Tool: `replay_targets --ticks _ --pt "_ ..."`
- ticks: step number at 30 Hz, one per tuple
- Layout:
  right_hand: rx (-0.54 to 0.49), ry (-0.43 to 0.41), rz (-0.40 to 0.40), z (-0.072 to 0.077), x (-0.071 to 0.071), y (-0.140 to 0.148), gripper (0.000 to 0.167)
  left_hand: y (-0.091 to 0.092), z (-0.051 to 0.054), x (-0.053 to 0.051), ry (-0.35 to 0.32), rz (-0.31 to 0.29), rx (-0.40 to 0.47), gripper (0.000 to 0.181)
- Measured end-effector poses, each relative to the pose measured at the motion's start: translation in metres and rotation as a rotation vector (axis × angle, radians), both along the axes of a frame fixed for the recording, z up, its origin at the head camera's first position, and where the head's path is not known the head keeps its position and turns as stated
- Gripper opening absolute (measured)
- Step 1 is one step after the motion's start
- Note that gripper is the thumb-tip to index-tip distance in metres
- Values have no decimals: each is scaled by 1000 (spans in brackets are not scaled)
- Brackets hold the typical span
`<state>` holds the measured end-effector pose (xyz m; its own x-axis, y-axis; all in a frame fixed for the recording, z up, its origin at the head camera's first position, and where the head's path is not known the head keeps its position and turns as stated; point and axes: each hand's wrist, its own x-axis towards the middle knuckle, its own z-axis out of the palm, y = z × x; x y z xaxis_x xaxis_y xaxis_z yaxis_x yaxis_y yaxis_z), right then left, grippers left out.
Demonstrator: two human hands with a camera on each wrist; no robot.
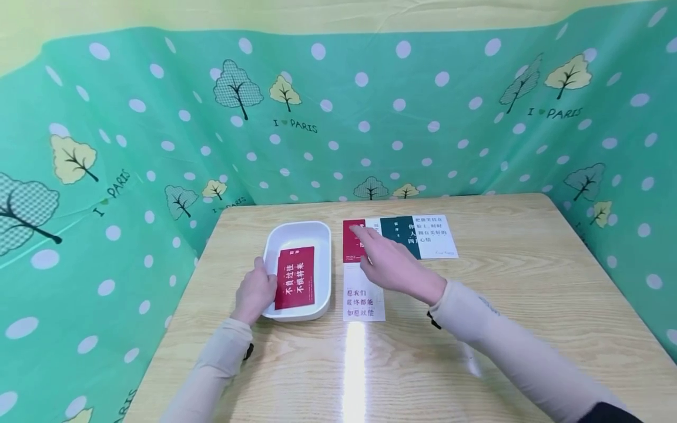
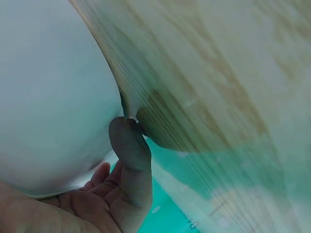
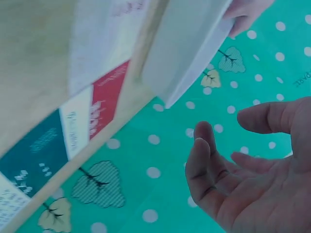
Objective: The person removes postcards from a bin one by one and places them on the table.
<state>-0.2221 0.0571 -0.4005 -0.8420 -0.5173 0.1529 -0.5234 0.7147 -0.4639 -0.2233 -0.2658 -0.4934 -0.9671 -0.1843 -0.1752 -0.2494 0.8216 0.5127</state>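
Note:
A white plastic tub [image 1: 324, 270] stands left of the middle of the table, and red cards with white Chinese characters [image 1: 296, 279] lie in it. My left hand [image 1: 255, 292] grips the tub's left side; in the left wrist view, the thumb and fingers lie against the tub wall [image 2: 53, 97]. My right hand [image 1: 391, 261], holding nothing, hovers over a row of cards. The right wrist view shows its fingers [image 3: 201, 165] loosely bent, apart from the thumb. Below it are a red card [image 1: 351, 249] and a white card with red characters [image 1: 364, 302], both partly covered.
Rightward the row continues with dark green cards [image 1: 391, 230] and a white card [image 1: 441, 238], overlapping one another. The wooden table [image 1: 502, 329] meets a green dotted cloth [image 1: 365, 135] hanging behind and at both sides.

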Motion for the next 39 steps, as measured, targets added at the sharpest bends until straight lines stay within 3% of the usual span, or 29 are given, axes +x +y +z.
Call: replay_targets --ticks 5,9,16,20,24,32,39 --pt "-37 -26 7 16 -16 -25 68 0 4 -2 6 -3 -5 58" --pt "-104 -113 7 19 -32 -50 67 -2 5 -3 10 -5 -23 57" --pt "-218 -308 -7 9 -49 -90 65 -1 1 -4 12 -8 -15 55" --pt "-322 -473 -26 -2 -49 -114 70 -2 1 -5 18 -6 -25 54" --pt "-405 -641 -107 -17 -44 -134 76 -4 1 -5 17 -11 -19 54" --pt "-299 -769 -233 -43 -37 -155 73 -5 1 0 0 0 18 56" --pt "-248 -805 -257 -43 -34 -157 83 -5 -1 0 44 -21 -14 53"
